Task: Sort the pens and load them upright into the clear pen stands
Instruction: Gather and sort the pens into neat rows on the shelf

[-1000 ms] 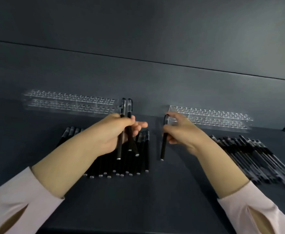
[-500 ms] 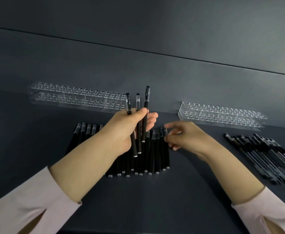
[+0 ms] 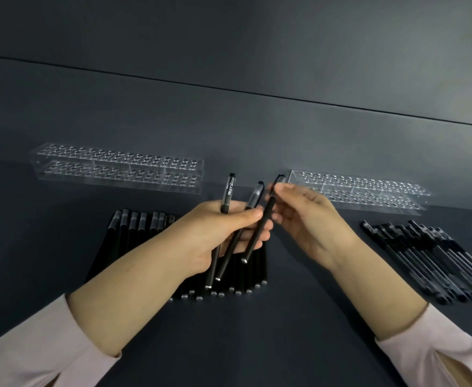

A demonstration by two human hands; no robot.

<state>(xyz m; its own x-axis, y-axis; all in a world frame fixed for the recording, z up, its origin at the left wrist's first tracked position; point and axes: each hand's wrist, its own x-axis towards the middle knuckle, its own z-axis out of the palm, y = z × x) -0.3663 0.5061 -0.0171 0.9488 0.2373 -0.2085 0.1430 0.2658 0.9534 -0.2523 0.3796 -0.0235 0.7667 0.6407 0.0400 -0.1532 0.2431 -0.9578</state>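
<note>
Left hand (image 3: 209, 236) clasps two slim black pens (image 3: 213, 263) at mid-barrel while the right hand (image 3: 307, 216) pinches a third pen (image 3: 253, 241) just under its cap, right beside the left fingertips. Matte black with frosted caps and silver ends, they look light, stiff and slightly slick, best taken mid-barrel. A row (image 3: 134, 227) lies beneath the grip, with clear stands (image 3: 117, 169) beyond.

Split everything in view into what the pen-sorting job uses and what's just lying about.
Job: left hand, right hand, held pens, row of black pens, pile of pens on the right, left clear stand, right clear stand.
Not part of it: dark table, grey wall.
</note>
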